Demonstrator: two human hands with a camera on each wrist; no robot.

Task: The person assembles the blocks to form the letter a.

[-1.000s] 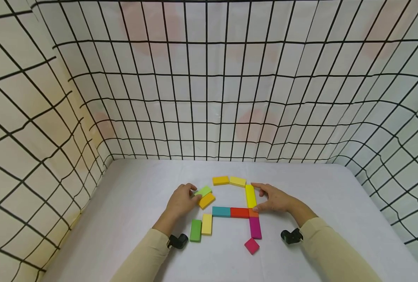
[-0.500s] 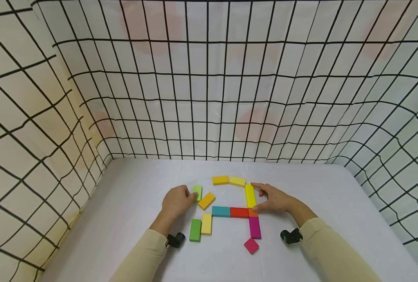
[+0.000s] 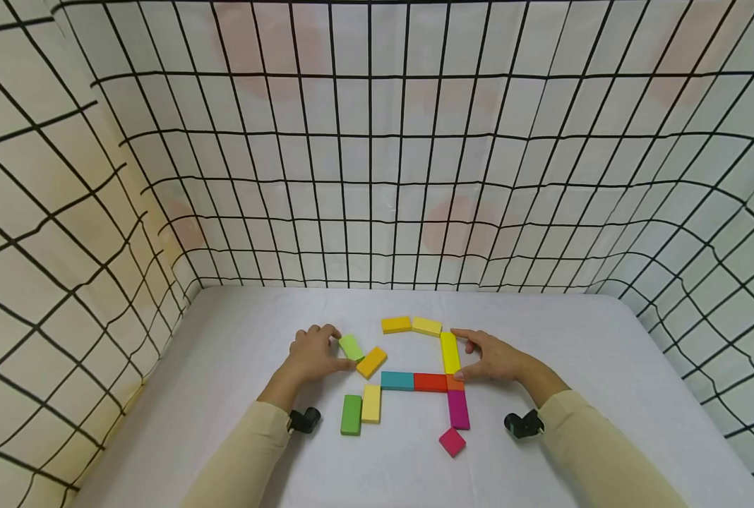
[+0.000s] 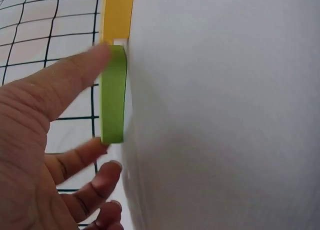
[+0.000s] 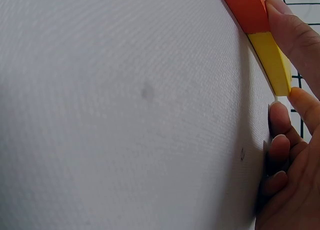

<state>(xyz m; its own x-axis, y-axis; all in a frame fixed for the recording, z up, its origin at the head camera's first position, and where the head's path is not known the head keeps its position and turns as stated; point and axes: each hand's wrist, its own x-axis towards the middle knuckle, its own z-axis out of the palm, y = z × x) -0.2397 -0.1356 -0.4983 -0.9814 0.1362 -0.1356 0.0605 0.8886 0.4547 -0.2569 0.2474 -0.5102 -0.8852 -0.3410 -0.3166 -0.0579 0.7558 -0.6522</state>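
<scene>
My left hand spans a light green block, thumb at its near end and index finger at its far end. In the left wrist view the thumb of that hand overlaps the top of the light green block, beside an orange-yellow block. That block lies slanted near the thumb. My right hand rests beside a bright yellow block, index finger at its far corner, thumb against the orange block. The right wrist view shows these yellow and orange blocks touching.
Teal and red blocks join the orange one. Nearer lie magenta, pink, green and pale yellow blocks. Two yellowish blocks lie farther back. Black netting surrounds the white table.
The light green block has moved left, turned upright, then tilted the other way, apart from its first place atop the orange-yellow block's edge. My left hand shifted left and its fingers spread. My right hand stayed put.
</scene>
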